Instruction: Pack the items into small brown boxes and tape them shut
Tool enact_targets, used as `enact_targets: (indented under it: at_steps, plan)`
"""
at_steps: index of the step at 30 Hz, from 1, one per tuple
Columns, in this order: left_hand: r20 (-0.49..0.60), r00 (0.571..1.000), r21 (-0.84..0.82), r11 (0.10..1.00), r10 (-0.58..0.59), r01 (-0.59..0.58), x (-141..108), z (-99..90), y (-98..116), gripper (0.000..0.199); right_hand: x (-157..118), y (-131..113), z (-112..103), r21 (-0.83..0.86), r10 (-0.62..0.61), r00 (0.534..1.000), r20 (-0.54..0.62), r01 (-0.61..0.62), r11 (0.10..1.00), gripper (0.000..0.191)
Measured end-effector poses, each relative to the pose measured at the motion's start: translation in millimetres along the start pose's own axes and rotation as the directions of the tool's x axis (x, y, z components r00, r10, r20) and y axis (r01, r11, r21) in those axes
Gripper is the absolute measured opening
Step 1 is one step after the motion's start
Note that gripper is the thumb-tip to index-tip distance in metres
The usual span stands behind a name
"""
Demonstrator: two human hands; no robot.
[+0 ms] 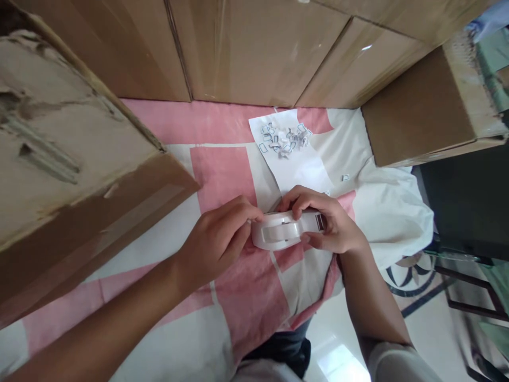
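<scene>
A smooth white plastic device (278, 231), rounded at its left end, lies level just above or on the cloth; I cannot tell its exact kind. It has a small dark slot near its right end. My left hand (220, 236) is closed, thumb and forefinger pinching the device's left end. My right hand (328, 220) wraps around the right end, fingers over the top and thumb at the near side. Just beyond the hands is a white paper sheet (302, 167), bearing a pile of small paper scraps (284, 140), several with dark rounded outlines.
A pink-and-white checked cloth (222, 172) covers the surface. Cardboard boxes (254, 53) wall off the back; another box (79, 159) stands at left and one (417, 111) at right. A single paper scrap (345, 178) lies on the cloth. Patterned floor (413, 281) shows at lower right.
</scene>
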State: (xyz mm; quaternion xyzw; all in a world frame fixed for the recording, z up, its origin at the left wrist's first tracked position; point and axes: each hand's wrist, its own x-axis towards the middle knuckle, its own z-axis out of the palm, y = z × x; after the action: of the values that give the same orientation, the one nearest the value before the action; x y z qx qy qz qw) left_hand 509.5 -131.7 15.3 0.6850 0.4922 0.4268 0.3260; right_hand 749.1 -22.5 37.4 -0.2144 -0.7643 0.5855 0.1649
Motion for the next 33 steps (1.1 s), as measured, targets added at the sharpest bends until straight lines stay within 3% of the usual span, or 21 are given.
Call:
enact_targets:
  at_steps: [10, 14, 19, 22, 24, 26, 30, 33]
  plan:
    - [-0.063, 0.995, 0.141, 0.986, -0.08, 0.089, -5, 5.2, -2, 0.016, -1, 1, 0, -0.033, -0.053, 0.998, 0.014, 0.054, 0.998, 0.024]
    - [-0.097, 0.991, 0.056, 0.993, -0.095, 0.101, -9, 2.6, -3, 0.014, -1, -1, 1, -0.043, -0.099, 0.995, 0.008, 0.1, 0.994, 0.026]
    - [-0.091, 0.996, -0.18, 0.984, -0.01, -0.006, -14, 2.2, -8, 0.02, -4, -1, 1, -0.089, -0.124, 0.992, -0.001, 0.123, 0.988, 0.024]
    - [-0.07, 0.998, -0.261, 0.965, -0.006, -0.013, -17, 4.2, -13, 0.025, -6, -1, 6, -0.182, -0.182, 0.98, -0.075, 0.166, 0.969, 0.021]
    - [-0.073, 0.997, -0.282, 0.958, 0.021, -0.041, -18, 6.0, -16, 0.027, -6, -3, 13, -0.316, -0.308, 0.937, -0.164, 0.246, 0.916, 0.019]
    - [-0.079, 0.994, -0.285, 0.954, 0.07, -0.09, -17, 7.7, -17, 0.029, -6, -6, 23, -0.489, -0.465, 0.863, -0.197, 0.324, 0.81, 0.015]
    - [-0.053, 0.994, -0.264, 0.958, 0.098, -0.109, -10, 8.3, -11, 0.043, -7, -11, 39, -0.752, -0.656, 0.749, -0.094, 0.379, 0.54, 0.009]
    - [-0.003, 0.998, -0.242, 0.969, 0.055, -0.054, -4, 7.1, -5, 0.054, -7, -16, 44, -0.825, -0.719, 0.693, -0.054, 0.374, 0.423, 0.008]
